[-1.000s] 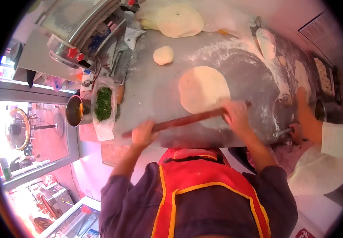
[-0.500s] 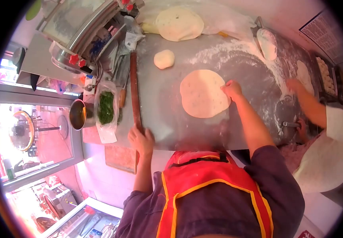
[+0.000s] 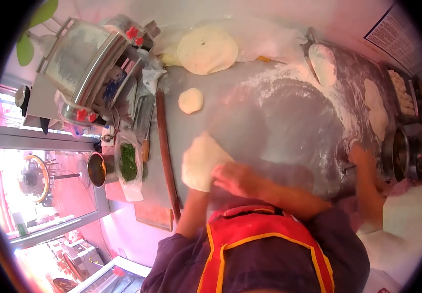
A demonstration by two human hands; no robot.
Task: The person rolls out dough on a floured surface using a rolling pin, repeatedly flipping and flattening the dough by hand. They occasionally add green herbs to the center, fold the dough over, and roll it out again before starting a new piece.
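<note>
A pale sheet of dough (image 3: 202,158) hangs over my left hand near the table's front edge, hiding that hand and its fingers; only the wrist shows below. Its shape is uneven, with a corner pointing up and another to the right. My right hand (image 3: 238,179), slightly blurred, reaches across from the right, fingers stretched towards the sheet and right at its right edge. Behind them a small round ball of dough (image 3: 191,100) rests on the table. To the left lies a long brown rolling pin (image 3: 163,141).
A large round dough sheet (image 3: 208,51) lies at the back. Chopped greens (image 3: 128,162) sit in a bag beside a metal pot (image 3: 97,169). Flour and a scoop (image 3: 323,63) are at the right. A co-worker's hand (image 3: 361,157) works there. A machine (image 3: 86,63) stands back left.
The dough sheet has come off the table, moving left and towards me onto my left hand. My left hand has left the rolling pin. My right hand has moved left. The view has shifted.
</note>
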